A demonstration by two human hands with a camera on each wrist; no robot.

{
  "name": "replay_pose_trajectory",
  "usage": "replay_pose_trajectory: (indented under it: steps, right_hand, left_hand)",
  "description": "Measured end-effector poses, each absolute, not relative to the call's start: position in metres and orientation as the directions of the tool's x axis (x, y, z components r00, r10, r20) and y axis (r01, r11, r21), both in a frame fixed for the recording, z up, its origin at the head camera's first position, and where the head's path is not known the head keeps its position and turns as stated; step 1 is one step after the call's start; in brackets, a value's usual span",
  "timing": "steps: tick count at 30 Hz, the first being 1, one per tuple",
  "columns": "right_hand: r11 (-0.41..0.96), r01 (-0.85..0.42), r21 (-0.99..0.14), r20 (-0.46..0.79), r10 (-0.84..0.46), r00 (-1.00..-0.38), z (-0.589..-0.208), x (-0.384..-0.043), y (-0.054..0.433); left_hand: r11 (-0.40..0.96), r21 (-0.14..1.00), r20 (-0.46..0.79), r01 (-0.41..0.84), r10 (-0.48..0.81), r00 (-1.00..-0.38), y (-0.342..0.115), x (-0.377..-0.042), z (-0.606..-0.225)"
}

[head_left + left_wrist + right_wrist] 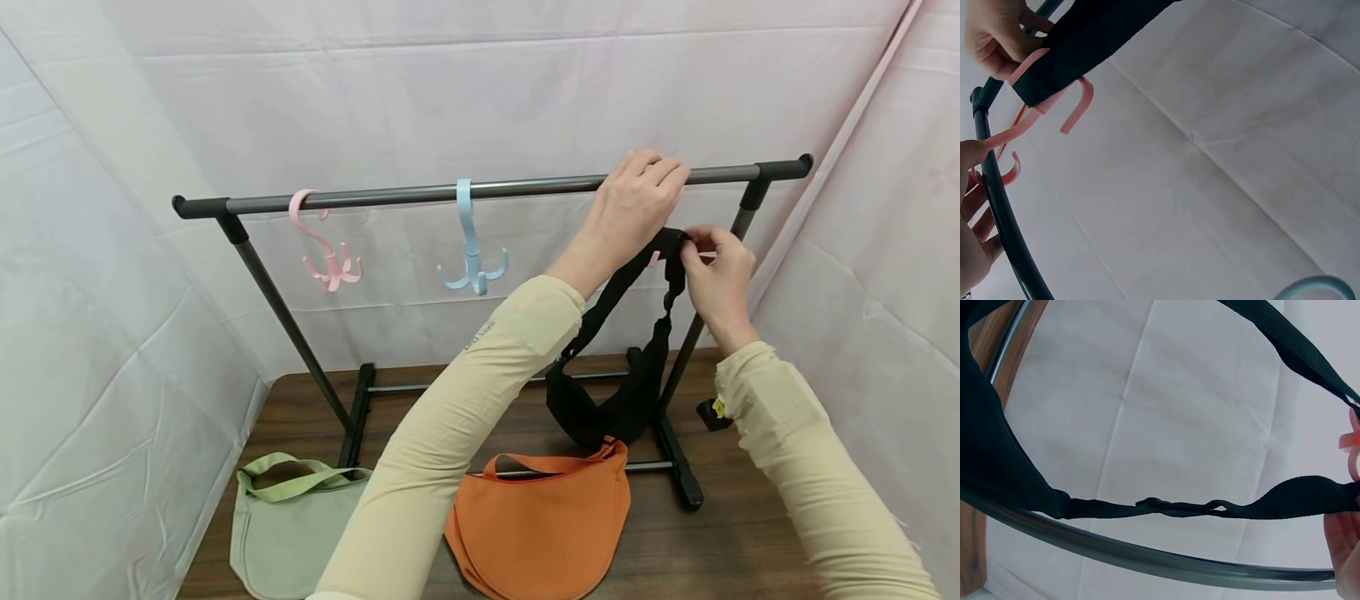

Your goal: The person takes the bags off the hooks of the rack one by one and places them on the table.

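My left hand (637, 196) is at the right part of the metal rail (540, 186). It holds the upper curve of a pink four-prong hook (1077, 109) against the rail, thumb on the stem, as the left wrist view shows. The strap of a black shoulder bag (615, 412) lies over the hook's prongs. My right hand (720, 271) pinches this strap (1085, 47) beside the prongs. Below hangs the bag body, its underside near the top of an orange bag (540, 525). In the head view the left hand and strap hide most of this hook.
Another pink hook (330, 262) and a light blue hook (471, 242) hang along the rail. A sage green bag (292, 533) lies front left on the wooden surface (742, 533). A small black and yellow item (714, 414) sits by the rack's right leg (678, 467). White sheets surround the rack.
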State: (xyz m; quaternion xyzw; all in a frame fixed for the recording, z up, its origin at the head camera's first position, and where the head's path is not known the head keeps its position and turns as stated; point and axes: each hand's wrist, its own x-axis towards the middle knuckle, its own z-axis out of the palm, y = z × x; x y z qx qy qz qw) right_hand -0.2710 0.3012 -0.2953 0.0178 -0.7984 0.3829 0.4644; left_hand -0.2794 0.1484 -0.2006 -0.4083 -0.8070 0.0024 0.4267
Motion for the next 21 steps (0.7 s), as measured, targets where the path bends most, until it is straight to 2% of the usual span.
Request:
replay_pose_trajectory:
  steps: [15,21]
  right_hand:
    - [0.759,-0.448,-0.472,0.838,0.229,-0.495,-0.261,-0.265,0.296]
    - [0.769,-0.459,-0.446,0.848,0.198,-0.492,-0.248,-0.259,0.290]
  left_hand:
    - [0.681,-0.355,0.684,0.641,0.657,-0.319,0.145,-0.280,-0.202]
    - [0.683,-0.357,0.689,0.638,0.653,-0.314,0.144,-0.282,-0.202]
